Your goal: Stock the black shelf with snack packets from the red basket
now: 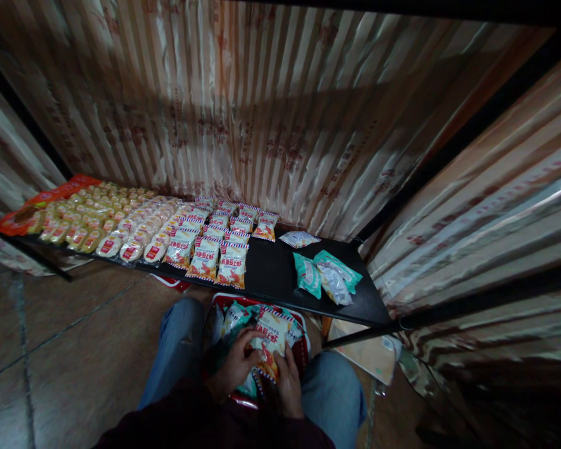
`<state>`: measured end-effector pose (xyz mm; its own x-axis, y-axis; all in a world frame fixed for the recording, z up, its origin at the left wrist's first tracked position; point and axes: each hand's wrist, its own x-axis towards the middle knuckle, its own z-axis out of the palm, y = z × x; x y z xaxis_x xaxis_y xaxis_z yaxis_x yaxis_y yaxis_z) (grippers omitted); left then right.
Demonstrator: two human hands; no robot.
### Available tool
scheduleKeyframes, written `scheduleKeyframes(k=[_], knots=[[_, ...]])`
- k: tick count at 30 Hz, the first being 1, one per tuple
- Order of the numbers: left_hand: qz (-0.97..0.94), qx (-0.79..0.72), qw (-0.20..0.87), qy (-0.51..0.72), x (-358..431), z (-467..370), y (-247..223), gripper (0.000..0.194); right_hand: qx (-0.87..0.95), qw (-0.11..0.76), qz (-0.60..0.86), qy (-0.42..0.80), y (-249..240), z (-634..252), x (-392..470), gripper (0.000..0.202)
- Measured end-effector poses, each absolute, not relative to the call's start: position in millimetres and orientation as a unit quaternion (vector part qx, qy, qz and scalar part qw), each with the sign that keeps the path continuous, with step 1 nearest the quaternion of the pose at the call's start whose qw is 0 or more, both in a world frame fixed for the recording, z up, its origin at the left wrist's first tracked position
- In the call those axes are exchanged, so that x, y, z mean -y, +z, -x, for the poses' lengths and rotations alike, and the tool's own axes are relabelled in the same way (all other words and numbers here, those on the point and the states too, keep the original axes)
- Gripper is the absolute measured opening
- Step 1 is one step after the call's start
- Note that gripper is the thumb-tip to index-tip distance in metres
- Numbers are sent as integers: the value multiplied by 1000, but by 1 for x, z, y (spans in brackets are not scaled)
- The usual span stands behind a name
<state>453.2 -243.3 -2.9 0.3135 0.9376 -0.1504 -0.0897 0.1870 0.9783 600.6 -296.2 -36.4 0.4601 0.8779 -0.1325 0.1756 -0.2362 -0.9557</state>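
My left hand [238,362] and my right hand [288,379] hold a white and orange snack bag [272,333] between them, fingers closed on its two sides. It is above a red basket [305,337] between my knees. Inside the basket lie green snack bags [236,317], partly hidden by my hands and the held bag. Just beyond, on a black shelf [271,268], stand rows of matching white and orange bags [232,262]. Farther right on that shelf lie green bags [307,274], a silvery bag [334,284] and a pale bag [300,239].
Round wrapped snacks [131,248] and small yellow packs [81,218] fill the shelf's left part, beside an orange package [16,223]. A striped curtain [262,112] hangs behind. Black frame bars [430,156] flank the shelf. A cardboard piece [364,352] lies under the right end.
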Motion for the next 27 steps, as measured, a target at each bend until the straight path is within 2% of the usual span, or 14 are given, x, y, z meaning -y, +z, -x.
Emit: scheduleKeyframes(k=[3,7,13,21,27], knots=[[-524,-432,618,396,243,-454,-3,31,382,489,693,368,-28,-606,298,47],[-571,-441,585,370,242,-455,0,34,304,538,644,452,-5,-593,294,53],[-607,-432,547,383,238,-457,9,39,209,553,612,525,8,-578,283,74],[-643,-415,512,389,222,-455,23,42,287,559,612,480,22,-584,265,53],[-653,-407,492,407,209,-455,28,45,313,563,611,460,31,-585,249,52]])
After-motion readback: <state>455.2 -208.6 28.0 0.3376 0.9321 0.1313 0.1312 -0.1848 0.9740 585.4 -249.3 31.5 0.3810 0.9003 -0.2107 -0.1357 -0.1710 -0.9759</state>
